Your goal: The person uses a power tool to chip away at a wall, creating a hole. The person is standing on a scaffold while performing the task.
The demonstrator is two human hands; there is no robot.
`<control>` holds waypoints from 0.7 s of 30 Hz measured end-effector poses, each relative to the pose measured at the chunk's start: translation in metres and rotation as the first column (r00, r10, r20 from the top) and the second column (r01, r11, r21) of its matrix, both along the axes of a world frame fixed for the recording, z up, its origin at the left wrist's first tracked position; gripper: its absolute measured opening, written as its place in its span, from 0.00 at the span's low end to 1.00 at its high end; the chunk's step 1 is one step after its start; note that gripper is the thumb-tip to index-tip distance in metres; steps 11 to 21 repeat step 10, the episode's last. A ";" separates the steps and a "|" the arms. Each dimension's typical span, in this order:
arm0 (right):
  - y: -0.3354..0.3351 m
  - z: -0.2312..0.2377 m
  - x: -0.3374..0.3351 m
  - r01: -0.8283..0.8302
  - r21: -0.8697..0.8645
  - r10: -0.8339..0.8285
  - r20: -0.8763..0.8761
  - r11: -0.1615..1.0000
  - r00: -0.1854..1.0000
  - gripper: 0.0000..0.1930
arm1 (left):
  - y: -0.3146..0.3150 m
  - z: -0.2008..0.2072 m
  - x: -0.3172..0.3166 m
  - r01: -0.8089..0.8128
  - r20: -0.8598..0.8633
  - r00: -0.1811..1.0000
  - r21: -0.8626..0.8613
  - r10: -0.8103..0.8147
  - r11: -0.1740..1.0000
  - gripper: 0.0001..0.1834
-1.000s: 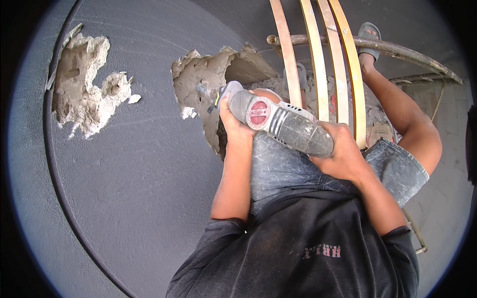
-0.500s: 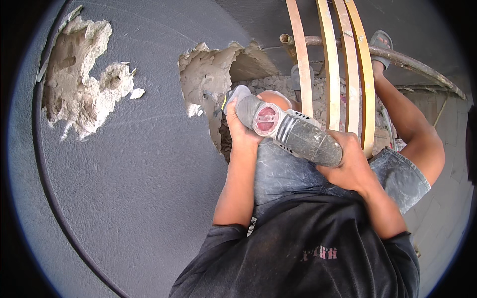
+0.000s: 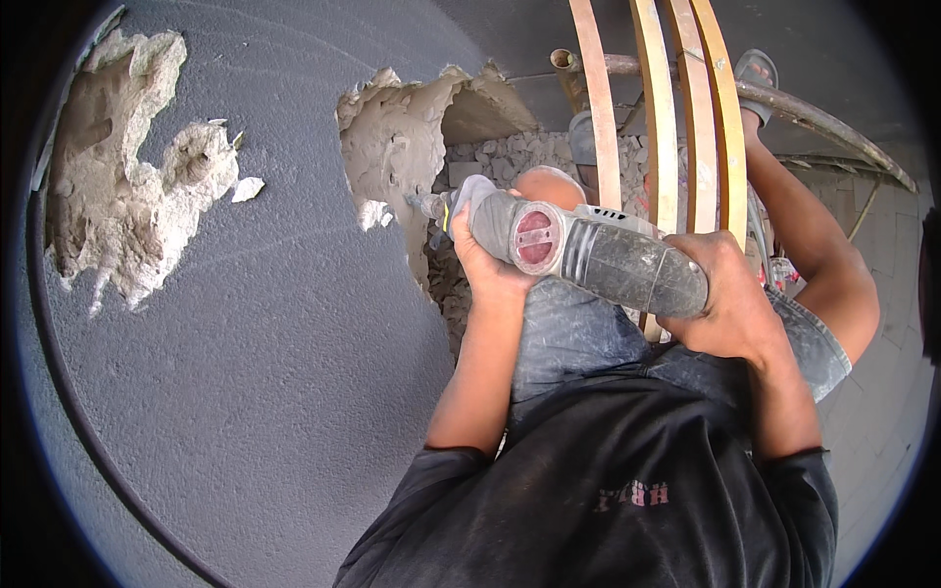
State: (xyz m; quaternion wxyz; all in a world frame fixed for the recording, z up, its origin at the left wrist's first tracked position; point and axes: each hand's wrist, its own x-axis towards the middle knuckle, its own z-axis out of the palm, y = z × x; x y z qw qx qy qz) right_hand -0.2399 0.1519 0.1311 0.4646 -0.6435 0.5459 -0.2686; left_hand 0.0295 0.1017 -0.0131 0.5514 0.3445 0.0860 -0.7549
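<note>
A dusty grey-black rotary hammer with a round red-and-clear part on its body lies across my lap, its front end toward the wall on the left. My left hand wraps round it just behind the grey front collar. At the rear, my right hand grips the handle end, its fingers partly hidden. The tool's front reaches the broken edge of a hole in the dark grey wall. Whether the bit's tip touches the wall, I cannot tell.
Another rough broken patch marks the wall farther left, beside a dark cable. Rubble lies below the hole. Several wooden slats and a rusty pipe stand close by my legs.
The hammer and my right hand have shifted right and slightly down in the picture. My left hand has moved slightly right. The wall now appears farther left.
</note>
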 end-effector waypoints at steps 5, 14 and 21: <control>0.015 -0.013 -0.020 -0.056 0.019 0.055 0.051 0.998 0.997 0.23 | 0.022 0.008 -0.004 -0.016 0.048 0.999 -0.041 0.018 0.999 0.27; 0.030 -0.012 -0.033 -0.099 -0.012 0.099 0.059 0.995 0.993 0.25 | 0.042 0.008 -0.004 -0.007 0.148 0.989 -0.052 0.014 0.999 0.29; 0.030 -0.012 -0.033 -0.099 -0.012 0.099 0.059 0.995 0.993 0.25 | 0.042 0.008 -0.004 -0.007 0.148 0.989 -0.052 0.014 0.999 0.29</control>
